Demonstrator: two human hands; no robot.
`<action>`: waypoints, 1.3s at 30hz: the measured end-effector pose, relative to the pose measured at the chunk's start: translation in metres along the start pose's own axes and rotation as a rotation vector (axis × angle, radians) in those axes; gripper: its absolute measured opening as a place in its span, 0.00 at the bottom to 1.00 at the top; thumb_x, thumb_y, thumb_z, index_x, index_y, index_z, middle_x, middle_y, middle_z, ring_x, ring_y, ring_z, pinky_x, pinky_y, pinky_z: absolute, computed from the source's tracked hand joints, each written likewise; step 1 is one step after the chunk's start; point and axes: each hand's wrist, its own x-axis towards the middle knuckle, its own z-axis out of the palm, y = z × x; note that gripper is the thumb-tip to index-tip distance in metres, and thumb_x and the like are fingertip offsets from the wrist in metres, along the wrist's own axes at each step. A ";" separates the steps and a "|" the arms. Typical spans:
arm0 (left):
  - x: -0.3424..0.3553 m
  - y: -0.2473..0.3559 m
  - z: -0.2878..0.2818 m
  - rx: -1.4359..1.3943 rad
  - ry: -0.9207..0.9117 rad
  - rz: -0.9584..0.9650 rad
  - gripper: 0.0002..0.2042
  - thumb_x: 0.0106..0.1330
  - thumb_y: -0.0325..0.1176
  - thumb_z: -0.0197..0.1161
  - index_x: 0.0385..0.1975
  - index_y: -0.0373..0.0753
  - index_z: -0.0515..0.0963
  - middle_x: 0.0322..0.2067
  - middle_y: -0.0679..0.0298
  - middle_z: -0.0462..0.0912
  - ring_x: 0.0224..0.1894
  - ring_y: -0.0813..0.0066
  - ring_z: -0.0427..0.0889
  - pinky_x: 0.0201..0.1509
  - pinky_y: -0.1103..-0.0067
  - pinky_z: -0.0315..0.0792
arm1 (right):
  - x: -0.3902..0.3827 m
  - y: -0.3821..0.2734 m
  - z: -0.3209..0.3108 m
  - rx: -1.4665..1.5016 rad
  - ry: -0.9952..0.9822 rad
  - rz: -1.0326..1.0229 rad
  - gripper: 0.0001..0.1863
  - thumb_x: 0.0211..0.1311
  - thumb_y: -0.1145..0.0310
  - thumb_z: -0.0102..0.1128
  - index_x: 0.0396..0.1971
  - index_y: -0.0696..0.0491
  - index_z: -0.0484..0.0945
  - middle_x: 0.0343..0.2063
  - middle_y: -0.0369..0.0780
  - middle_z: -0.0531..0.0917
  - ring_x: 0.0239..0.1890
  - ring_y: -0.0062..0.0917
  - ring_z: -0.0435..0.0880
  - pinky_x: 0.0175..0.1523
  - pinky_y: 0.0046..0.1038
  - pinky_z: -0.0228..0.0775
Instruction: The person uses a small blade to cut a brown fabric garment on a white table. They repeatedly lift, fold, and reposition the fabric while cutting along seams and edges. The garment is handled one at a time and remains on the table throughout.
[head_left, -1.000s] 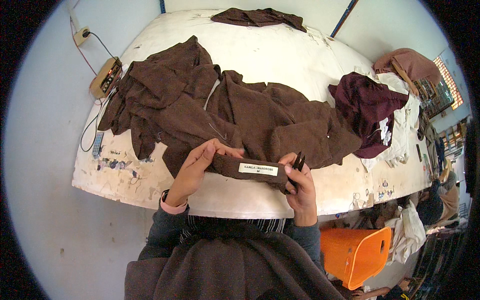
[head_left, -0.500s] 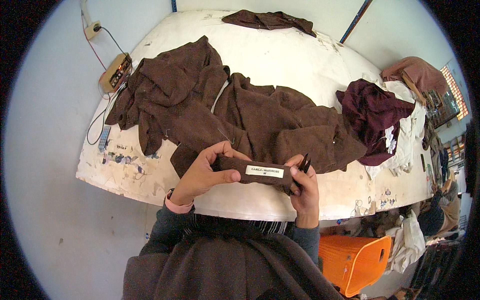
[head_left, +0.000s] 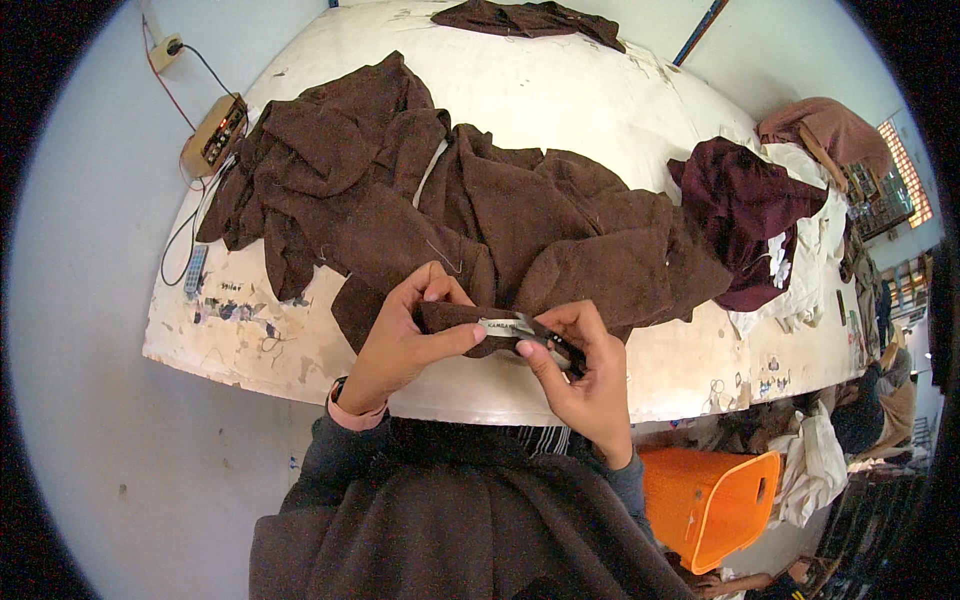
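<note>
My left hand [head_left: 395,350] grips a brown fabric band [head_left: 450,316] that has a white label [head_left: 494,327] on it, its thumb pressing at the label's left end. In my right hand [head_left: 585,385] are small black thread snips [head_left: 560,350], their metal blades lying over the right part of the label, with the fingers closed round them near the band. Just beyond both hands a large crumpled heap of brown fabric [head_left: 350,180] lies on the white table [head_left: 520,85]; whether the band joins it is unclear.
Maroon cloth [head_left: 735,215] and white fabric [head_left: 815,250] lie right. Brown cloth [head_left: 520,22] is at the back. A wired box [head_left: 212,135] and remote [head_left: 195,270] sit left. An orange plastic container [head_left: 705,505] stands below the table, right. People [head_left: 865,410] appear at far right.
My right hand has turned inward, bringing the snips from upright beside the band to across the label. My left thumb has moved down and right onto the band beside the label.
</note>
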 end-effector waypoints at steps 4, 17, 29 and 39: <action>0.002 -0.007 -0.004 0.156 -0.019 0.100 0.22 0.55 0.26 0.74 0.32 0.44 0.60 0.33 0.68 0.77 0.39 0.87 0.71 0.47 0.85 0.65 | 0.004 -0.005 0.001 -0.038 -0.080 -0.013 0.12 0.62 0.72 0.70 0.37 0.61 0.76 0.28 0.41 0.85 0.32 0.18 0.83 0.40 0.20 0.73; 0.003 0.000 0.002 0.167 -0.040 0.026 0.23 0.54 0.26 0.74 0.32 0.45 0.59 0.32 0.69 0.77 0.39 0.86 0.73 0.49 0.83 0.66 | 0.005 0.000 0.007 -0.159 -0.009 -0.132 0.09 0.60 0.73 0.71 0.34 0.60 0.78 0.24 0.40 0.85 0.29 0.19 0.85 0.35 0.22 0.73; -0.006 -0.004 -0.011 0.497 -0.059 0.243 0.17 0.56 0.27 0.75 0.39 0.39 0.71 0.39 0.63 0.80 0.45 0.78 0.79 0.55 0.77 0.70 | 0.014 0.020 -0.001 0.105 0.038 -0.028 0.09 0.56 0.73 0.74 0.32 0.58 0.81 0.26 0.39 0.85 0.29 0.20 0.83 0.37 0.22 0.73; -0.012 0.003 -0.055 0.208 0.040 -0.032 0.20 0.62 0.28 0.74 0.51 0.39 0.72 0.39 0.58 0.88 0.43 0.76 0.85 0.47 0.82 0.77 | 0.019 0.024 -0.033 0.180 0.265 0.087 0.06 0.63 0.73 0.69 0.32 0.58 0.80 0.26 0.30 0.82 0.31 0.11 0.75 0.38 0.17 0.67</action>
